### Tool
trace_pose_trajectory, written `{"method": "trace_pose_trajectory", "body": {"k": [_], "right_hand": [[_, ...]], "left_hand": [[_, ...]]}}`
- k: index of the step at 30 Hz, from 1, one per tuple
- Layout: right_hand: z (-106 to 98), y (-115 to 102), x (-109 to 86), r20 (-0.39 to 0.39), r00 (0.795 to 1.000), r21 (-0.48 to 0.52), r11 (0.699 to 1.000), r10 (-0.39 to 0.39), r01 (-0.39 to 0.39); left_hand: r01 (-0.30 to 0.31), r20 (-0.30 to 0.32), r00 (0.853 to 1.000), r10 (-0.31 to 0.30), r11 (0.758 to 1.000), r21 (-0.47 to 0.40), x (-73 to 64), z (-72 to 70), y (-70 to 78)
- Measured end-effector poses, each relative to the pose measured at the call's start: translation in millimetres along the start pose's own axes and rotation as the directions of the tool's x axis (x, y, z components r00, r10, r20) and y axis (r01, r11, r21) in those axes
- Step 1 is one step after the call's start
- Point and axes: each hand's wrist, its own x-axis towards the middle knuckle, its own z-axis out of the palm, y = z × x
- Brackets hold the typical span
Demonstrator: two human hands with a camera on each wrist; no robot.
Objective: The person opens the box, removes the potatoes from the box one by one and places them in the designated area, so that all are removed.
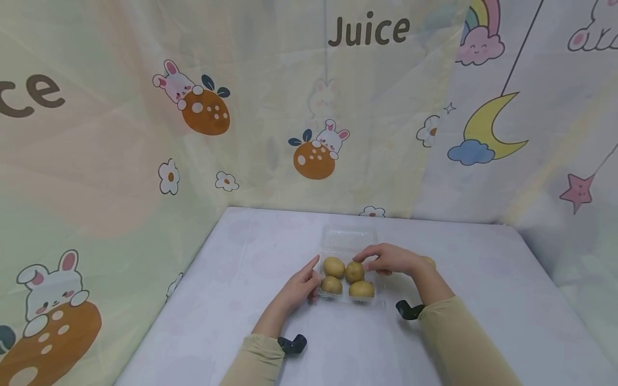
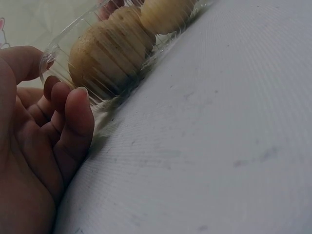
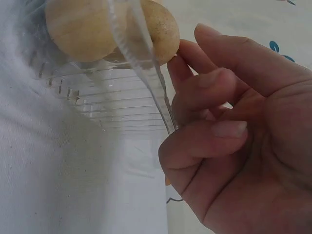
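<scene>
A clear plastic box [image 1: 332, 297] with its lid folded back stands on the table, holding several potatoes. At its left side is my left hand [image 1: 300, 287], gripping the box edge; the left wrist view has fingertips on both sides of the rim [image 2: 47, 57]. My right hand [image 1: 393, 259] reaches over the box's right side. Its fingertips touch the back right potato [image 1: 354, 272], while in the right wrist view the thumb stands apart and the lower fingers bend beside the plastic wall. A front right potato [image 1: 361, 289] lies closest to me.
Another potato [image 1: 428, 261] lies on the table to the right, partly hidden behind my right wrist. The raised lid [image 1: 350, 236] leans back beyond the box. White cloth covers the table [image 1: 232, 268], and printed curtains [image 1: 270, 96] hang along its back and sides.
</scene>
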Motion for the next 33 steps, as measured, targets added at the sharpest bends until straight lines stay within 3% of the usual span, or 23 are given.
{"method": "trace_pose_trajectory", "body": {"k": [12, 22, 33], "right_hand": [[5.4, -0.9, 2.4, -0.008, 0.996, -0.027, 0.996, 0.088, -0.088], [6.0, -4.9, 7.9, 0.033, 0.993, -0.026, 0.994, 0.111, -0.110], [5.7, -10.8, 15.3, 0.073, 0.988, -0.112, 0.986, 0.135, -0.126]], "left_hand": [[0.004, 0.005, 1.000, -0.004, 1.000, -0.002, 0.0, -0.6, -0.4], [0.012, -0.006, 1.000, -0.012, 1.000, 0.009, -1.1, 0.2, 1.5], [0.007, -0.009, 1.000, -0.007, 1.000, 0.007, -2.1, 0.3, 2.3]]}}
